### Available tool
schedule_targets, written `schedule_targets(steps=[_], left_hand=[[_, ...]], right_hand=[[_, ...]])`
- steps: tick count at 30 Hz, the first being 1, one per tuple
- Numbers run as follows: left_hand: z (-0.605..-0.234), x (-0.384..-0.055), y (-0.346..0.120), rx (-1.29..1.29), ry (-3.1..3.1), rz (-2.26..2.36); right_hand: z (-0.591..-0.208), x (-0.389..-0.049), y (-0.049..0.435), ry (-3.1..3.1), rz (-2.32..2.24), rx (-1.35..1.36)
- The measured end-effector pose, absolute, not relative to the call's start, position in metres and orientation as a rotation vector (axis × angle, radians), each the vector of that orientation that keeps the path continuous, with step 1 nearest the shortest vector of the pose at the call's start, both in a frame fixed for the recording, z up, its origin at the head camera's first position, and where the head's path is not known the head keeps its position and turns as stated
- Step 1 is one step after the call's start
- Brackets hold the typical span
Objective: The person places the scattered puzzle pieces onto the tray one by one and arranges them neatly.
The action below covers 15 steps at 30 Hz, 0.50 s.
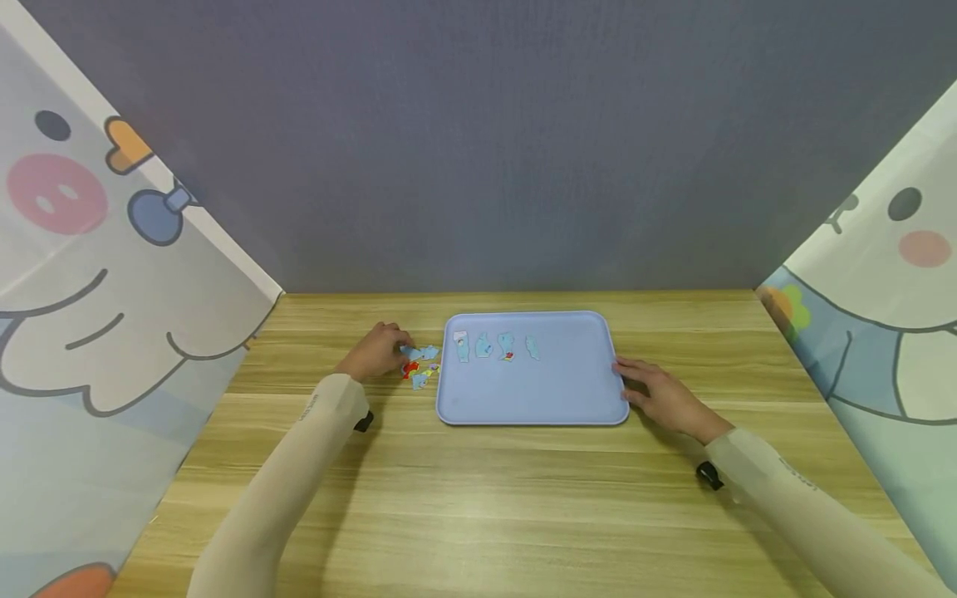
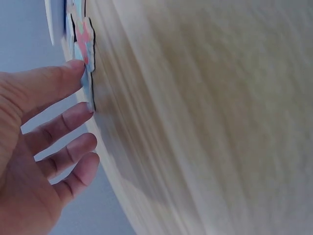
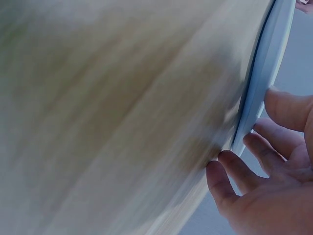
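At the left of the tray (image 1: pixel 534 390), my left hand (image 1: pixel 380 350) reaches down to a small pile of puzzle pieces. Its thumb and index fingertip pinch a light blue puzzle piece (image 2: pixel 90 90) by its edges, low over the table, while the other fingers stay loosely bent. A piece with red on it (image 2: pixel 84 39) lies beside the thumb. My right hand (image 1: pixel 665 400) rests at the tray's right rim (image 3: pixel 252 93), fingers spread and relaxed, thumb touching the side. Inside the tray, several light blue pieces (image 1: pixel 483 345) stand in a row along the upper left.
Other loose pieces, one red (image 1: pixel 410 369) and one blue (image 1: pixel 419 380), lie between the left hand and the tray. The wooden table (image 1: pixel 478 507) meets a grey wall panel (image 1: pixel 478 166) at the back. Printed cartoon cloths (image 1: pixel 90 291) hang at both sides.
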State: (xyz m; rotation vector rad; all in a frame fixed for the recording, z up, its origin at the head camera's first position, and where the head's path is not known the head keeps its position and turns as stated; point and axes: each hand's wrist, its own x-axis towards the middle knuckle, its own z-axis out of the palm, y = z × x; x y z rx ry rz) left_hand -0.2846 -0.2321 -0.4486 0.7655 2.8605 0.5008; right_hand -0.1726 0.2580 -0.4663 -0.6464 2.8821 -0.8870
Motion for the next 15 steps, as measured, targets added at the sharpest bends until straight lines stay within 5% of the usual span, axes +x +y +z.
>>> schedule_targets(steps=[15], left_hand=[[-0.4437, -0.2783, -0.2311, 0.674, 2.879, 0.448]], right_hand=[[-0.4659, -0.1716, 0.2583, 2.882, -0.899, -0.655]])
